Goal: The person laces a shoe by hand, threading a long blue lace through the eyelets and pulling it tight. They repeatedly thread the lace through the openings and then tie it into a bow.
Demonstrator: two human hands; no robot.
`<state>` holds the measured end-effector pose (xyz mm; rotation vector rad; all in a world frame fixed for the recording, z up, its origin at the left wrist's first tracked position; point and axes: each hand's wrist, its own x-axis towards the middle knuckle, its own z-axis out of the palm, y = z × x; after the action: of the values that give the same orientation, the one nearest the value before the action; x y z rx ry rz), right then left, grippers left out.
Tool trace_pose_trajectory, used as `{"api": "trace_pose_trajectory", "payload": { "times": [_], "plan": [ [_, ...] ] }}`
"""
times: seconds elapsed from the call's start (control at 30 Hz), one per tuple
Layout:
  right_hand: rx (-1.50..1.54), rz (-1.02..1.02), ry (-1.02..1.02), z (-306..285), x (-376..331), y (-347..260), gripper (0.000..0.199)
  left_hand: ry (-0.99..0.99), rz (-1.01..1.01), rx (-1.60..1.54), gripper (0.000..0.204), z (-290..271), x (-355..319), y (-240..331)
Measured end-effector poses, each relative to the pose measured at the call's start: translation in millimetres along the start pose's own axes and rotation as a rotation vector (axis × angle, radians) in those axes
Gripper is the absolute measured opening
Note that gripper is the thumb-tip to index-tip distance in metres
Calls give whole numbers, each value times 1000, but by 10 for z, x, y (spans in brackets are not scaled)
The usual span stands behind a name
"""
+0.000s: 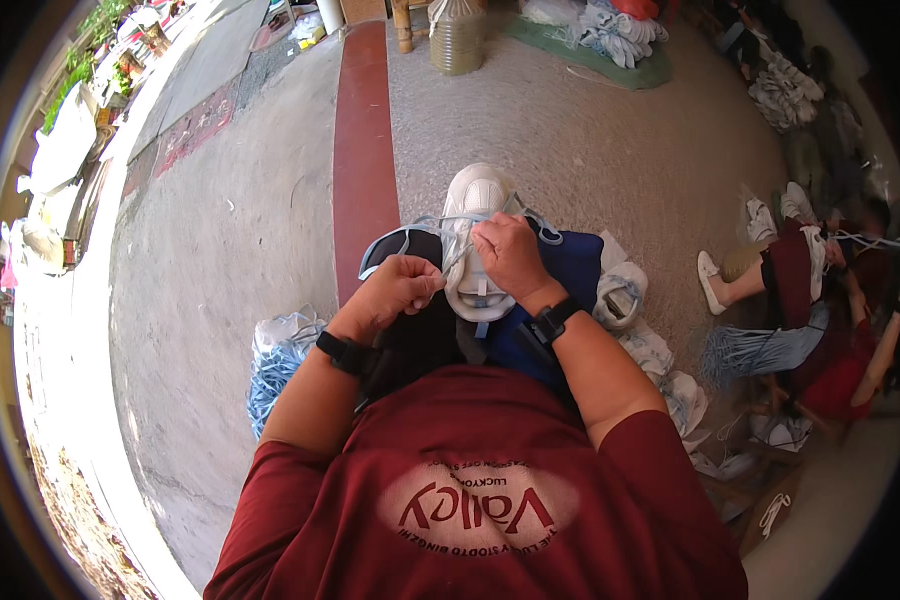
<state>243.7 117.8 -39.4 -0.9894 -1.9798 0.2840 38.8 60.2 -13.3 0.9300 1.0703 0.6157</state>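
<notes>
A white sneaker [480,186] lies across my lap with its toe pointing away from me. Light blue shoelace [382,240] runs over its upper, and loose lengths loop out to both sides. My left hand [402,287] is closed in a pinch at the sneaker's left side, by the lace. Over the eyelets my right hand [511,258] is curled, with thumb and fingers pressed together on the lace. The fingertips hide part of the lacing. Under the sneaker, blue cloth [580,265] covers my right leg.
A bundle of light blue laces [276,378] lies by my left side. Several white shoes [621,292] line my right. Further right, a person [820,330] sits with shoes and laces. A large ribbed container [456,38] and a pile of white shoes [615,32] stand ahead.
</notes>
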Motion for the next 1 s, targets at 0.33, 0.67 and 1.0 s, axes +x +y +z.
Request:
{"api": "trace_pose_trajectory", "payload": {
  "times": [0.33, 0.67, 1.0],
  "plan": [
    [45, 120, -133, 40, 77, -67, 6, 218, 190, -243, 8, -3, 674, 105],
    [-70, 95, -159, 91, 31, 17, 18, 579, 476, 586, 16, 72, 1046, -83],
    [-51, 161, -198, 126, 87, 45, 8, 586, 486, 999, 17, 335, 852, 40]
  ]
}}
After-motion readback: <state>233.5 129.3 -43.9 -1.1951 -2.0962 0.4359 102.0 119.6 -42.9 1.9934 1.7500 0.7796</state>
